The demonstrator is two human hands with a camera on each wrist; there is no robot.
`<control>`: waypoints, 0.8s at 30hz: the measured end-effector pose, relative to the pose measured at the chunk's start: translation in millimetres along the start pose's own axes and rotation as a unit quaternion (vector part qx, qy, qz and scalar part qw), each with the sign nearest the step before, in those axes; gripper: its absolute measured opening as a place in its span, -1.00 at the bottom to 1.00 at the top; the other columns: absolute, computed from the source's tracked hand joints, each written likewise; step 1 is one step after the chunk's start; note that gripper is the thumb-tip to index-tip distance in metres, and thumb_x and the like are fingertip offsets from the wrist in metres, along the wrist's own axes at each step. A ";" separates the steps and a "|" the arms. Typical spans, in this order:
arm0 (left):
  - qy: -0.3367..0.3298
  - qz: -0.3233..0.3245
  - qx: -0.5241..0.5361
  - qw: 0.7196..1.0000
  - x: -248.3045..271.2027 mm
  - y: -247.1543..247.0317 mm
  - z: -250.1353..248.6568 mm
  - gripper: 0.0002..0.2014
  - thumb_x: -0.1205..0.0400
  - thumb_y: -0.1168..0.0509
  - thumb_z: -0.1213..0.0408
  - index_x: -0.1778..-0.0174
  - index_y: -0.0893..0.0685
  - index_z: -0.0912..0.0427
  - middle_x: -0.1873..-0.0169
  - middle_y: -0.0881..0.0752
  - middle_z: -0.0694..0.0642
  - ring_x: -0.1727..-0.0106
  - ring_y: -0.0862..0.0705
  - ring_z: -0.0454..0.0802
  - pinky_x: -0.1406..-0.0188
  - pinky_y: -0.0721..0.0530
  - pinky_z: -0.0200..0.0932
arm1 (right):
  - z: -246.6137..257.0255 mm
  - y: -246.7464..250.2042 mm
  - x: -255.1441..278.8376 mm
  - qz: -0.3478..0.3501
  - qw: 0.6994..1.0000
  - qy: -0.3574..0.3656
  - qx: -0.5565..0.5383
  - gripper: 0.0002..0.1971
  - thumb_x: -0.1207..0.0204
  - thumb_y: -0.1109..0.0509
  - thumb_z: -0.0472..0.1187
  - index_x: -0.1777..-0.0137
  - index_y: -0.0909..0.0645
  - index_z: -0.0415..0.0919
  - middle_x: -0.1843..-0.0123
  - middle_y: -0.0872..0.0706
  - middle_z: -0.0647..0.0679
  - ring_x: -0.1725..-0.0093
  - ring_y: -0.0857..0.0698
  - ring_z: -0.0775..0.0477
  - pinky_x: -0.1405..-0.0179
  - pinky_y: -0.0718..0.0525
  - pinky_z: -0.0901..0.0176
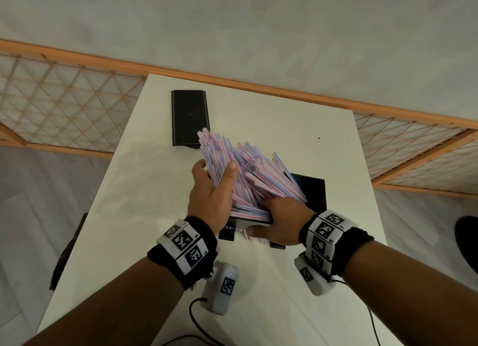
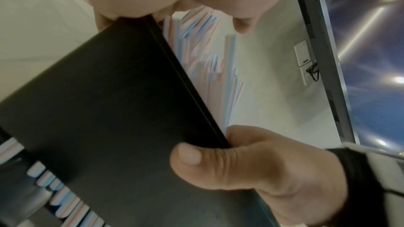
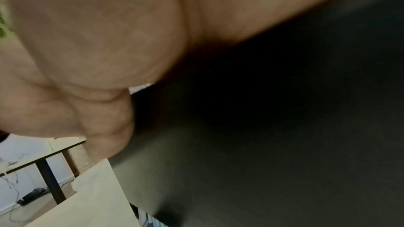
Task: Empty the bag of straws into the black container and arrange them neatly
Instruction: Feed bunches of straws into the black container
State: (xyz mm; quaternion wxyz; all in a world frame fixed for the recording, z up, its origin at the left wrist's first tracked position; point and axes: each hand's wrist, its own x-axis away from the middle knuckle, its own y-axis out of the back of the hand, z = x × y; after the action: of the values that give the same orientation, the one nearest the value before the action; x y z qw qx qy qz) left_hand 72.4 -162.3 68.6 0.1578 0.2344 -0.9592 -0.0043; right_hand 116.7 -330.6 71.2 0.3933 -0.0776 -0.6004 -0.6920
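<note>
Pink, blue and white striped straws point(image 1: 248, 172) fan out of the black container point(image 1: 311, 190), which is tilted up off the white table point(image 1: 144, 190). My left hand point(image 1: 216, 171) holds the left part of the bundle, thumb on one side and fingers on the other. My right hand point(image 1: 271, 220) grips the container's near end. In the left wrist view its thumb point(image 2: 190, 154) presses the container's black wall point(image 2: 104, 110) while the fingers hook over the rim beside the straws point(image 2: 203, 49). The right wrist view shows only my palm point(image 3: 87, 40) against the dark container point(image 3: 262, 135).
A flat black lid point(image 1: 188, 118) lies at the back left of the table. A wooden lattice fence point(image 1: 64, 102) runs behind the table. Cables point(image 1: 196, 319) trail over the near edge. A dark object point(image 1: 67, 252) leans beside the table's left edge.
</note>
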 end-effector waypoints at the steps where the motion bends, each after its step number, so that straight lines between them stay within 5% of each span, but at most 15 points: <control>1: -0.004 0.001 -0.001 1.000 0.5 -0.6 0.4 -0.20 -0.50 -0.28 -0.37 -0.56 -0.40 0.05 -0.16 -0.75 -0.23 -0.20 -0.73 -0.18 -0.41 -0.64 0.08 | 1.0 1.0 -2.9 0.007 1.000 -0.006 0.004 -0.48 -0.38 -0.42 0.44 0.07 -0.56 -0.03 0.15 -0.65 0.06 0.11 -0.64 -0.07 0.11 -0.60 0.10; 6: -0.014 0.007 -0.004 1.000 1.6 -1.9 0.0 -0.44 -0.66 -0.37 -0.13 -0.48 -0.45 0.06 -0.12 -0.72 -0.27 -0.17 -0.71 -0.31 -0.36 -0.69 0.02 | 10.0 4.2 -13.9 0.034 0.999 -0.019 -0.001 -0.52 -0.40 -0.50 0.33 0.01 -0.64 -0.08 0.10 -0.70 0.02 0.09 -0.65 -0.06 0.09 -0.59 0.14; 9: -0.027 0.017 -0.011 0.999 1.9 -1.1 -0.3 -0.23 -0.50 -0.46 -0.32 -0.48 -0.42 0.06 -0.15 -0.71 -0.27 -0.13 -0.70 -0.43 -0.28 -0.72 -0.13 | 11.0 8.3 -16.5 0.052 0.998 -0.010 -0.040 -0.52 -0.41 -0.55 0.22 -0.20 -0.62 -0.04 -0.03 -0.73 0.02 -0.04 -0.69 -0.05 -0.04 -0.60 0.15; 11: -0.026 0.026 -0.020 0.999 3.3 -0.5 -0.1 -0.08 -0.35 -0.54 -0.38 -0.50 -0.39 0.04 -0.19 -0.71 -0.24 -0.13 -0.73 -0.39 -0.21 -0.74 -0.18 | 11.7 9.9 -16.7 0.066 0.997 -0.007 -0.041 -0.58 -0.42 -0.55 0.21 -0.14 -0.62 0.00 0.00 -0.72 0.06 -0.03 -0.69 -0.03 -0.04 -0.58 0.17; 16: -0.041 0.021 -0.037 0.998 2.3 0.1 -1.4 -0.14 -0.38 -0.67 -0.09 -0.49 -0.37 0.02 -0.24 -0.71 -0.19 -0.17 -0.74 -0.32 -0.10 -0.71 -0.38 | 12.4 12.1 -15.8 0.025 0.998 0.025 -0.055 -0.48 -0.35 -0.54 0.34 -0.20 -0.66 0.06 -0.04 -0.76 0.08 -0.06 -0.71 0.00 -0.17 -0.66 0.09; 19: -0.067 0.019 -0.001 0.998 2.3 0.6 -3.9 -0.08 -0.30 -0.59 -0.25 -0.49 -0.38 0.06 -0.22 -0.73 -0.18 -0.16 -0.77 -0.31 -0.14 -0.72 -0.32 | 14.2 13.0 -12.1 -0.035 0.992 0.051 -0.113 -0.46 -0.22 -0.66 0.31 -0.11 -0.67 0.08 0.06 -0.79 0.12 0.04 -0.72 0.09 -0.02 -0.64 0.18; 24: -0.070 -0.016 -0.048 0.996 -0.9 1.7 1.7 -0.22 -0.32 -0.66 -0.09 -0.38 -0.45 -0.02 -0.15 -0.75 -0.18 -0.13 -0.77 -0.26 -0.23 -0.75 -0.04 | 11.3 14.0 -10.1 -0.075 0.985 0.075 -0.138 -0.13 -0.18 -0.60 0.42 -0.46 -0.52 0.04 -0.20 -0.75 0.09 -0.16 -0.69 0.07 -0.19 -0.62 0.18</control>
State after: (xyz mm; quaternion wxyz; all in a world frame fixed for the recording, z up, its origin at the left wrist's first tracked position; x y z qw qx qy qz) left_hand 71.9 -160.5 66.9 0.1010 0.2409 -0.9628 -0.0693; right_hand 128.3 -315.6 79.1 0.3698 -0.0339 -0.4717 -0.7997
